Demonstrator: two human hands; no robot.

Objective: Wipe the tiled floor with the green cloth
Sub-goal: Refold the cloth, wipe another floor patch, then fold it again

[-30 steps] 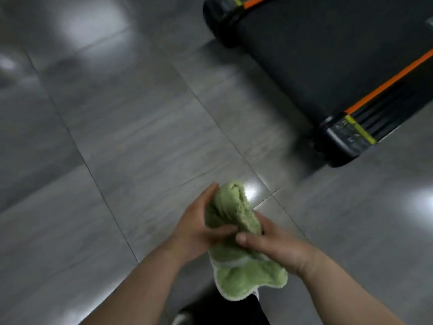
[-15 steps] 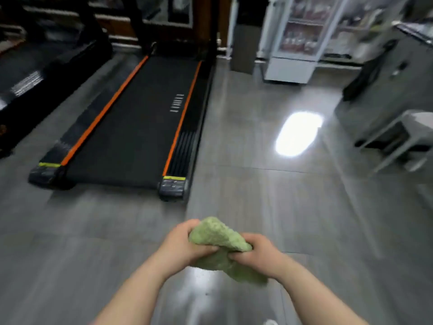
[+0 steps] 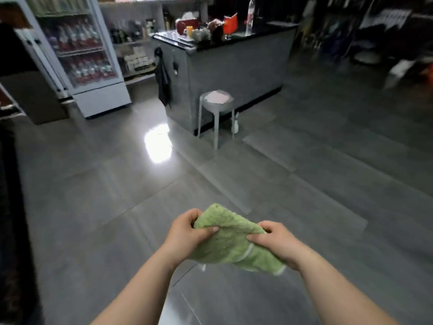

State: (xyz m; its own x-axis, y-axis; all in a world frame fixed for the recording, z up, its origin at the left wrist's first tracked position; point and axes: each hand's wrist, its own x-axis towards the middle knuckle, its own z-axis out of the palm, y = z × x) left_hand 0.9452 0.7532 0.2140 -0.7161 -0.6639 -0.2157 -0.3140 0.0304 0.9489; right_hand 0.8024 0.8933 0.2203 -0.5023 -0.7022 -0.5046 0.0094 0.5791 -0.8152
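The green cloth [image 3: 230, 240] is a fluffy towel with a pale edge, held in the air in front of me, well above the floor. My left hand [image 3: 185, 233] grips its left side, thumb on top. My right hand [image 3: 276, 242] grips its right side. The cloth is stretched between both hands, with a corner drooping at lower right. Grey glossy tiled floor [image 3: 105, 207] spreads all around below, with a bright light reflection on it.
A grey stool [image 3: 216, 106] stands ahead, beside a grey counter [image 3: 234, 66] loaded with items. A glass-door drinks fridge [image 3: 79, 55] stands at the back left. A dark edge runs along the far left. Dark furniture fills the back right.
My view has swung right, from the treadmill to the counter and stool. Both hands have drawn apart, spreading the bunched cloth wider between them.
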